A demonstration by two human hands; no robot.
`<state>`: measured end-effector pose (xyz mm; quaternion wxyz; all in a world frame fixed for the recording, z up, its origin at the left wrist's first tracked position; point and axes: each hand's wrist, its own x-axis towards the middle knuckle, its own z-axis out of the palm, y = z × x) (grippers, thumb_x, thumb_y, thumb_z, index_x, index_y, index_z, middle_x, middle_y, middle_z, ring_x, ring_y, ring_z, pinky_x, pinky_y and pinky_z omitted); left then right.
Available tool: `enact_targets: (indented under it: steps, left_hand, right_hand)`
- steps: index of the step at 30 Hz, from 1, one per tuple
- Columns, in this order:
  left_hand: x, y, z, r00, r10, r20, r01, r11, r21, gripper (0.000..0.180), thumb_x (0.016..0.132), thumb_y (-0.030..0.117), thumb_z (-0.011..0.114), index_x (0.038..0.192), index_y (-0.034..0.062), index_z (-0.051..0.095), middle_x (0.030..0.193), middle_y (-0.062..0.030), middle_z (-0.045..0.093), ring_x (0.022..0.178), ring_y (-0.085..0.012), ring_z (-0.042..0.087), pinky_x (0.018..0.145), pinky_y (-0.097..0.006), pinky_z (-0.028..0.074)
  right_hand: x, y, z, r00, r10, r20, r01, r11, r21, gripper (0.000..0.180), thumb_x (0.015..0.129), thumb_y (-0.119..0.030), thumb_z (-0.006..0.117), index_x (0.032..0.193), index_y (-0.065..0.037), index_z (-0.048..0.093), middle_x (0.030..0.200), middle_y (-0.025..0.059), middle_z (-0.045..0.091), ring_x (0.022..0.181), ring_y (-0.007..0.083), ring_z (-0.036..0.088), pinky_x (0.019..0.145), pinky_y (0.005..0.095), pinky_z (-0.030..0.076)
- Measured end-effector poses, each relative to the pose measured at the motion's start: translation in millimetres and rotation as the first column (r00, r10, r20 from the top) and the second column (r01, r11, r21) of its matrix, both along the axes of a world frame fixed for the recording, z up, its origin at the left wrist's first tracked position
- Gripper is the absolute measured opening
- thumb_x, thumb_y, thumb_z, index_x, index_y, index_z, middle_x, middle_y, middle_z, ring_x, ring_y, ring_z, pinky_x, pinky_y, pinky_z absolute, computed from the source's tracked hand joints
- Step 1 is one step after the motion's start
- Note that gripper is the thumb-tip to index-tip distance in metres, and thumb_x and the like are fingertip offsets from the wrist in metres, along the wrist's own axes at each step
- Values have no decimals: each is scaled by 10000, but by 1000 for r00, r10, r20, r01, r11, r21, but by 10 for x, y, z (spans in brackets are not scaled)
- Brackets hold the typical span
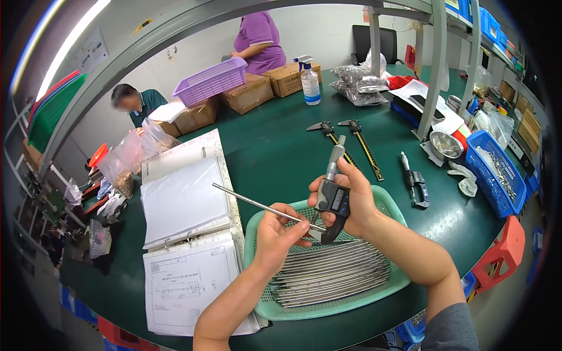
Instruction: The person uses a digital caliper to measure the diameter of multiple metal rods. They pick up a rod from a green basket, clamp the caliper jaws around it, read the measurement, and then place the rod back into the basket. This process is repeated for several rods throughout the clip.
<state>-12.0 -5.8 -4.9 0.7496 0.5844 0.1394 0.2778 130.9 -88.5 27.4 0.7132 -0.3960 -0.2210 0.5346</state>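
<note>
Rod point(243, 198), grasped by the left fingers point(296, 233), slanted over the left edge of the basket point(393, 207) toward the micrometer point(336, 200) that the right fingers point(356, 176) gripped.

A bright tube light point(71, 50) glares at upper left, fisheye distortion bending edges

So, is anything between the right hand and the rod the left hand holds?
Yes: the micrometer, held in the right hand, its frame at the right end of the rod. The left hand grips the rod just left of that; nothing else visible intervenes.
</note>
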Motion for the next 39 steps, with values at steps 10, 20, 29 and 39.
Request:
enact_targets:
  steps: [10,20,29,39]
  left_hand:
    - [-1,1,-22,999,-40,-12,40,999,2,281,775,54,585,969,12,385,879,-97,515,772,-131,563,568,-242,524]
    - [10,30,-46,999,18,30,-17,999,-44,274,757,23,581,927,18,367,848,-117,516,720,-157,573,514,-242,532]
    - [9,26,-32,1000,19,24,-18,999,-31,287,757,31,582,935,23,357,845,-126,523,691,-160,574,506,-242,530]
    - [19,15,-39,999,39,25,-40,999,16,273,759,38,565,934,29,356,812,-117,522,671,-134,557,524,-255,539]
  right_hand:
    - [-31,-6,-4,996,-46,71,44,999,26,580,806,-564,335,846,-16,523,665,92,569,368,114,443,368,220,358]
    - [1,13,-11,999,-26,21,26,1000,10,558,870,-490,236,863,-19,535,673,100,581,372,117,449,366,224,365]
    - [14,11,0,999,-27,45,27,1000,17,587,797,-551,343,822,3,536,657,127,578,363,127,465,363,222,394]
    - [9,16,6,996,-31,87,29,999,25,574,806,-545,349,816,-2,532,651,122,585,349,122,461,356,220,388]
